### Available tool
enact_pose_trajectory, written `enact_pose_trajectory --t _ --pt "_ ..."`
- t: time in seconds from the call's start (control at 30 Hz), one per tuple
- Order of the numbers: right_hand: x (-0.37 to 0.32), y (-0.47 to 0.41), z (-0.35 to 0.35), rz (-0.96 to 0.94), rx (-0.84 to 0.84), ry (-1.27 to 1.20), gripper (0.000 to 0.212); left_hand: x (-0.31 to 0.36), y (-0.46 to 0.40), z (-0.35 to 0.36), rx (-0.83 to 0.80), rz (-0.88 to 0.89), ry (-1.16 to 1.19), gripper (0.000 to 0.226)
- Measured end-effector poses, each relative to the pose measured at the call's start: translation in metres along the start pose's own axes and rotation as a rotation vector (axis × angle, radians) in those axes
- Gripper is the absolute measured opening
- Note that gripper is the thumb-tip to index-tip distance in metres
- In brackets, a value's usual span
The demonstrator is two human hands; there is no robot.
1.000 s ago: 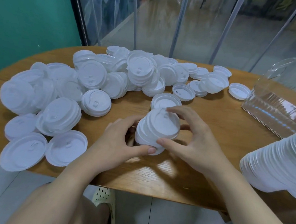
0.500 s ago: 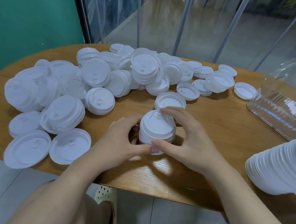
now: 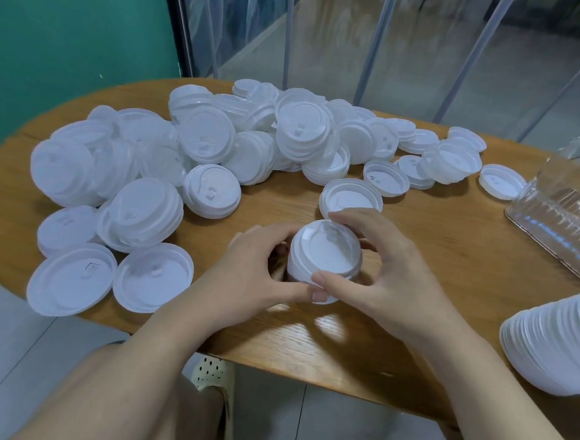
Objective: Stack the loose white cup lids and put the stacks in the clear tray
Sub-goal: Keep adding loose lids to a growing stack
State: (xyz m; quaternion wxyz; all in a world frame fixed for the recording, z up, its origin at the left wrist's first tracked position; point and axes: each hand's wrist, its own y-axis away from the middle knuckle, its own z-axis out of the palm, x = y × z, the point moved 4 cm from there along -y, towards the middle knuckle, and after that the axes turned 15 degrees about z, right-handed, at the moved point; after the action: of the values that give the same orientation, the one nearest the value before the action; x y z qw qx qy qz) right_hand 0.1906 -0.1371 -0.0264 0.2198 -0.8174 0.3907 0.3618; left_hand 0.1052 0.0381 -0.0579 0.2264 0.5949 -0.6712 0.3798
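A short stack of white cup lids (image 3: pixel 325 256) stands upright on the wooden table (image 3: pixel 393 337) near its front edge. My left hand (image 3: pixel 254 272) grips the stack from the left, thumb across its front. My right hand (image 3: pixel 391 271) grips it from the right, fingers curled over the far rim and thumb at the front. Just behind the stack lies a single upturned lid (image 3: pixel 351 198). A large heap of loose white lids (image 3: pixel 218 149) covers the left and back of the table. The clear tray (image 3: pixel 564 208) sits at the right edge.
A long stack of white lids (image 3: pixel 558 345) lies on its side at the lower right. A single lid (image 3: pixel 501 181) rests beside the tray. Glass panels and a green wall stand behind the table. My knees and a perforated stool (image 3: pixel 211 372) show below the table edge.
The stack, tilted a second ago, now stands upright and squared between both hands. The view has shifted slightly; the hands keep their hold.
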Motion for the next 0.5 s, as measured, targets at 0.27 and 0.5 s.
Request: enact_pose_trajectory --t 0.27,0.5 --pt "-0.001 0.001 0.000 0.032 -0.038 -0.002 0.066 0.000 -0.001 0.000 -0.011 -0.009 -0.003 0.073" --pt "0.013 -0.023 -0.025 0.191 0.309 -0.201 0.032 0.002 0.000 -0.002 -0.008 -0.008 0.006 0.076"
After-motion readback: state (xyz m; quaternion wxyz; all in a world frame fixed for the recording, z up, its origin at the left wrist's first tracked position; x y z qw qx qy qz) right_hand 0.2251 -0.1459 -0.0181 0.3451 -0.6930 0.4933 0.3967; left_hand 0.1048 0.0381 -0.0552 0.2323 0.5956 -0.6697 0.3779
